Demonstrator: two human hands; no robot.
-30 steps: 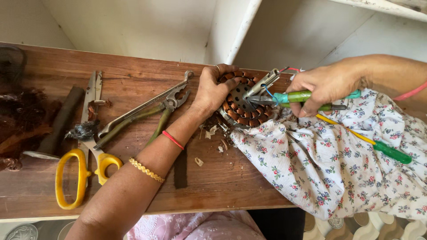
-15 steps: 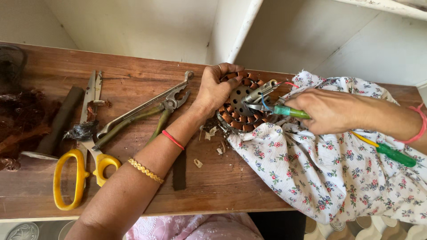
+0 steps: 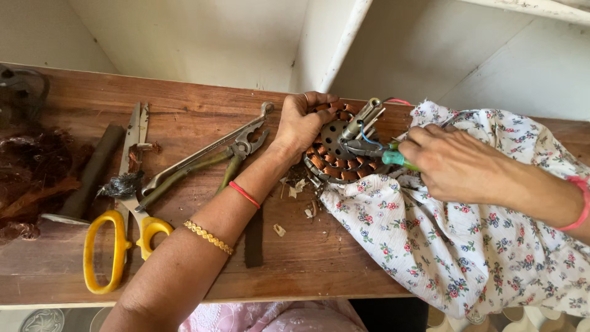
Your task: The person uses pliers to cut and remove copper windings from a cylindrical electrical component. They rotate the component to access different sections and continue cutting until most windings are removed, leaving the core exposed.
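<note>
Gripping the stator (image 3: 335, 161) rim — left hand (image 3: 301, 126) near pliers (image 3: 236, 150).

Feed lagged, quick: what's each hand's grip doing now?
Left hand: closed on the copper-wound stator.
Right hand: closed on green-handled pliers.

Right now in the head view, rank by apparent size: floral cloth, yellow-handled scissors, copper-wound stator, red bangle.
1. floral cloth
2. yellow-handled scissors
3. copper-wound stator, partly hidden by the left hand, so unsure against the scissors
4. red bangle
</note>
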